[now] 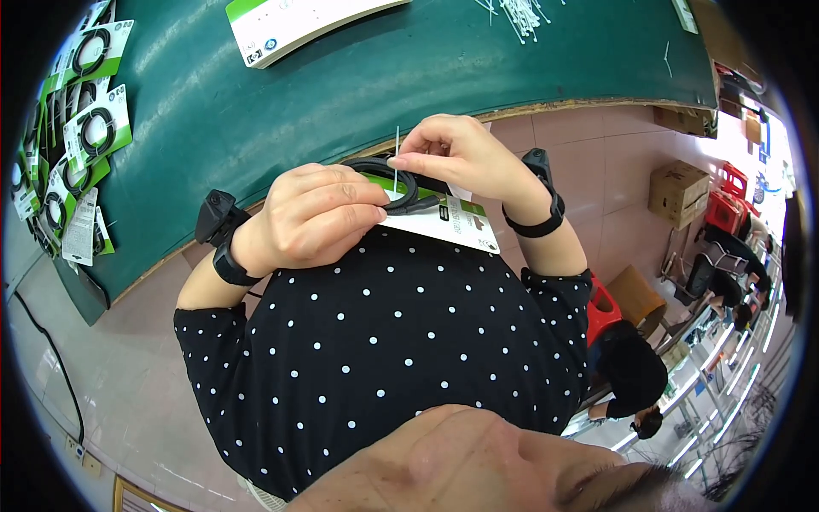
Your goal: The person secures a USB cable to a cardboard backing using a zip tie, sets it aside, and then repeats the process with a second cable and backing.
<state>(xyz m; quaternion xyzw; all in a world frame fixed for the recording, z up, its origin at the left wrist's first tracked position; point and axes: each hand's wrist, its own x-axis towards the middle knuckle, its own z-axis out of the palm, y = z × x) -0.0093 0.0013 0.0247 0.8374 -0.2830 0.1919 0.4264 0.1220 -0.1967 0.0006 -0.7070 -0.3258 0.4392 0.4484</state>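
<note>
At the table's near edge, my left hand (320, 213) is closed on a coiled black cable (412, 189) and the white and green backing card (461, 229) under it. The card slants down to the right, and its left part is hidden behind my fingers. A thin white cable tie (397, 141) stands upright at the coil, with its lower part crossing the cable. Thumb and forefinger of my right hand (456, 154) pinch this tie just above the coil. Whether the tie is looped through the card cannot be made out.
On the green table (341, 94), several carded cable coils (90, 132) lie piled at the left. A stack of flat cards (299, 30) and loose white cable ties (522, 17) lie at the back. Cardboard boxes (678, 194), red stools (601, 311) and a seated person (631, 371) are to the right.
</note>
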